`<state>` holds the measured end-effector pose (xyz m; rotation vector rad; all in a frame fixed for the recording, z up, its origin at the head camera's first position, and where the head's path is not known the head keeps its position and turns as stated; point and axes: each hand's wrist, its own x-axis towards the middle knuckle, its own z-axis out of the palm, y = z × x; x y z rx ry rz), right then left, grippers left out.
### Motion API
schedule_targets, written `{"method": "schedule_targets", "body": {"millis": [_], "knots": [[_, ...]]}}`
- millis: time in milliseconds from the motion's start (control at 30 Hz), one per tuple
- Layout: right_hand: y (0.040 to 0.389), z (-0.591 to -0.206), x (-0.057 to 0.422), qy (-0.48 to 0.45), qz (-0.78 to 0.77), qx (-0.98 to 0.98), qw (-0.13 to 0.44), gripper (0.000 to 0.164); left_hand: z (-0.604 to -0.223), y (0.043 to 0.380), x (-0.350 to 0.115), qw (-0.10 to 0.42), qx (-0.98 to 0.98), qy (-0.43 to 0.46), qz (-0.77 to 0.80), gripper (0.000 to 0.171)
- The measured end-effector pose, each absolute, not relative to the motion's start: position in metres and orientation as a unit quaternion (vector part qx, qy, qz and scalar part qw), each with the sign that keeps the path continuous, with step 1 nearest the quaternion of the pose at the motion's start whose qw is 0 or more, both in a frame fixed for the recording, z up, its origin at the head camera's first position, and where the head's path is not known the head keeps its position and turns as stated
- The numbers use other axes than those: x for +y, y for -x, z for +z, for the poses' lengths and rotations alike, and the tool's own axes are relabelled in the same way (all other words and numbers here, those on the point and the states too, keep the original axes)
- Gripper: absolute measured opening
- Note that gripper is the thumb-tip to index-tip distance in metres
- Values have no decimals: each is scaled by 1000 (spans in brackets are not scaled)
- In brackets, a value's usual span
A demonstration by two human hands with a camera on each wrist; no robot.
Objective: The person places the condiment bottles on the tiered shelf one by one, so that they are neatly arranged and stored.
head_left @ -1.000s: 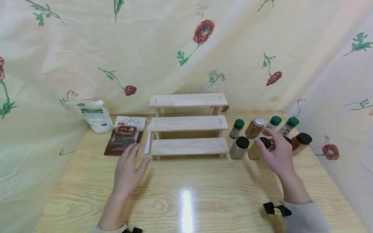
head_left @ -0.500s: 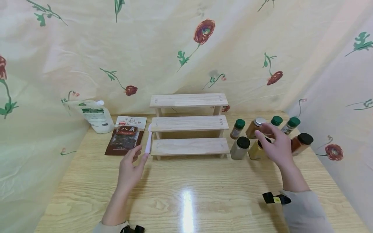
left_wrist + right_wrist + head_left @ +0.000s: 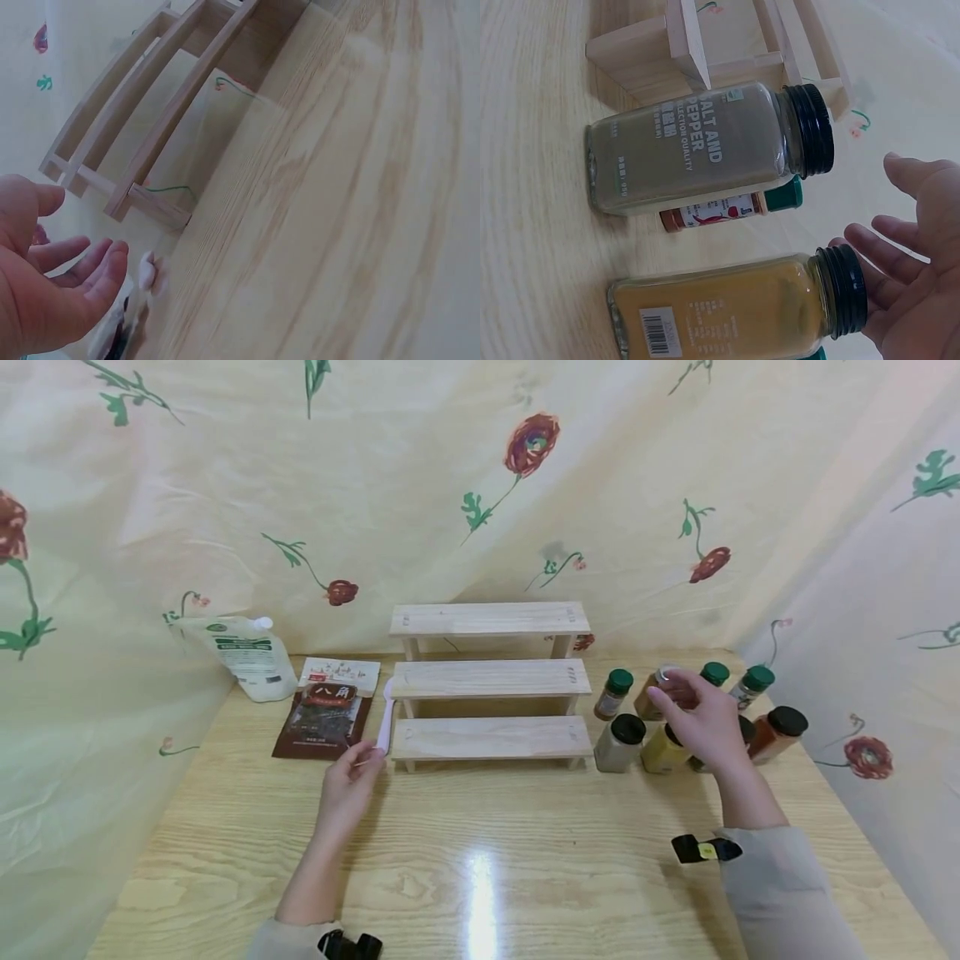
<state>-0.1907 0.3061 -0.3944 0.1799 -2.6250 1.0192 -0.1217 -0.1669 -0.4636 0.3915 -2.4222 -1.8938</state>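
My left hand [image 3: 351,789] hovers at the handle end of a pale lilac spoon [image 3: 386,718], beside the wooden rack. In the left wrist view its fingers are loosely bent with nothing between them, and the spoon [image 3: 148,271] lies beyond the fingertips. Over the seasoning jars, my right hand [image 3: 703,718] has thumb and fingers apart. Its fingertips are by the silver-lidded jar [image 3: 649,700]; whether they touch it, I cannot tell. The right wrist view shows the hand [image 3: 922,262] near the black lid of a yellow powder jar [image 3: 727,309], with a salt and pepper jar [image 3: 697,150] alongside.
A three-tier wooden rack [image 3: 491,739] stands mid-table. Left of it are a brown star anise packet [image 3: 322,714] and a white spouted pouch [image 3: 251,664]. Around the right hand stand green-lidded bottles [image 3: 613,695] and a black-lidded red jar [image 3: 777,733]. Floral cloth hangs behind.
My left hand has shifted right from the packet toward the spoon, its fingers drawing in. The right hand has moved slightly up and left, toward the silver-lidded jar.
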Motion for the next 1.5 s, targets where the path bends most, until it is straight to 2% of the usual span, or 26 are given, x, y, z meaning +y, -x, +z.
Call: {"method": "schedule_targets", "body": {"millis": [333, 600, 967, 1333, 1500], "knots": [[204, -393, 304, -84, 330, -932, 127, 47, -471, 128, -155, 36, -752, -112, -648, 35], [216, -394, 301, -81, 337, -934, 89, 57, -474, 132, -151, 33, -745, -113, -656, 33], [231, -391, 295, -53, 366, -928, 39, 69, -479, 135, -148, 18, -737, -126, -664, 38], [247, -387, 297, -66, 358, -931, -33, 71, -483, 136, -147, 10, -718, -137, -682, 41], [253, -388, 297, -80, 332, -937, -65, 65, -482, 135, -146, 13, -714, -136, -687, 42]]}}
